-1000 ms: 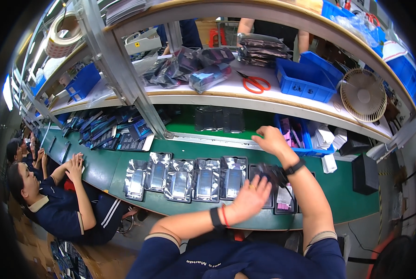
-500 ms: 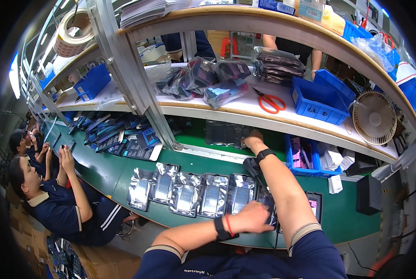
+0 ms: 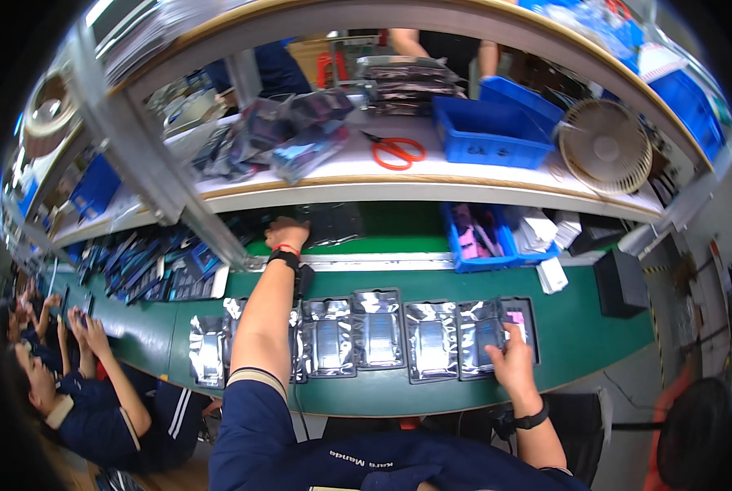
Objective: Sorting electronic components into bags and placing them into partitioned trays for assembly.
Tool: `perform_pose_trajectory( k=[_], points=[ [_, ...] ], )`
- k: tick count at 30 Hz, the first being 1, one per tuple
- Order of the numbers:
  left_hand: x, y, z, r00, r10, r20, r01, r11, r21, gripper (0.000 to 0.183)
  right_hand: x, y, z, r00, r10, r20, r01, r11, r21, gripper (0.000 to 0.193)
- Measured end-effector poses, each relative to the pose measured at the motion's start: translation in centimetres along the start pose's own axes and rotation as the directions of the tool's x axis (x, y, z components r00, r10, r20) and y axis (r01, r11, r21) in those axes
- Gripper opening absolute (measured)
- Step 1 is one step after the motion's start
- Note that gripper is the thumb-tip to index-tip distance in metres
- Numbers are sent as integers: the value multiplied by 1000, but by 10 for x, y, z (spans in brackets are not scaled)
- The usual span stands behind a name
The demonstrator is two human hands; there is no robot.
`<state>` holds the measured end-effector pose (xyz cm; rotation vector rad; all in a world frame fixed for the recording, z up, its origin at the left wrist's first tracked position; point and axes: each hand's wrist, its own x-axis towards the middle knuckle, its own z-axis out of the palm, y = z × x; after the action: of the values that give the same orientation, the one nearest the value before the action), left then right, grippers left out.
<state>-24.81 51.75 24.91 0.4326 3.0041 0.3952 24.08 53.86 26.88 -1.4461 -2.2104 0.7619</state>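
Note:
Under the lower shelf, my left hand (image 3: pixel 288 233) reaches in beside flat dark packs in clear film (image 3: pixel 331 222). Its fingers are too unclear to tell whether they grip anything. At the right end of a row on the bench, my right hand (image 3: pixel 515 364) has thumb and forefinger apart, touching the edge of a bagged black tray (image 3: pixel 479 340). Partly beneath that bag is a black tray with a pink piece (image 3: pixel 516 319). Several more trays in shiny clear bags (image 3: pixel 378 327) lie to the left, and my left forearm hides part of the row.
Left on the bench (image 3: pixel 578 360) is a pile of dark flat boxes (image 3: pixel 157 266). Blue bins (image 3: pixel 468 258) and a black box (image 3: pixel 619 282) stand at right. Above, the shelf bears red scissors (image 3: pixel 397 153), a blue bin (image 3: pixel 493 135) and a fan (image 3: pixel 605 147). Co-workers sit at left.
My left hand has gone from the bagged trays to beneath the shelf. My right hand has come back from there to the row's right end. The view has shifted to the right.

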Motion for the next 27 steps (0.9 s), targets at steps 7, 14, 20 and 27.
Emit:
perform_pose_trajectory(
  k=[7, 14, 20, 27],
  points=[
    [12, -6, 21, 996, 39, -86, -43, 998, -44, 52, -9, -5, 22, 983, -184, -20, 163, 912, -375, 34],
    [20, 20, 19, 999, -33, -16, 32, 995, -97, 82, -17, 0, 26, 907, -401, -130, 301, 832, -465, 19],
    [28, 19, 8, 983, 176, 60, -165, 973, -161, 93, -17, 7, 38, 912, -385, -143, 307, 870, -386, 22],
    [38, 26, 22, 914, 405, 26, -399, 908, -127, 101, -15, 3, 29, 912, -381, -154, 307, 880, -362, 29]
  ],
)
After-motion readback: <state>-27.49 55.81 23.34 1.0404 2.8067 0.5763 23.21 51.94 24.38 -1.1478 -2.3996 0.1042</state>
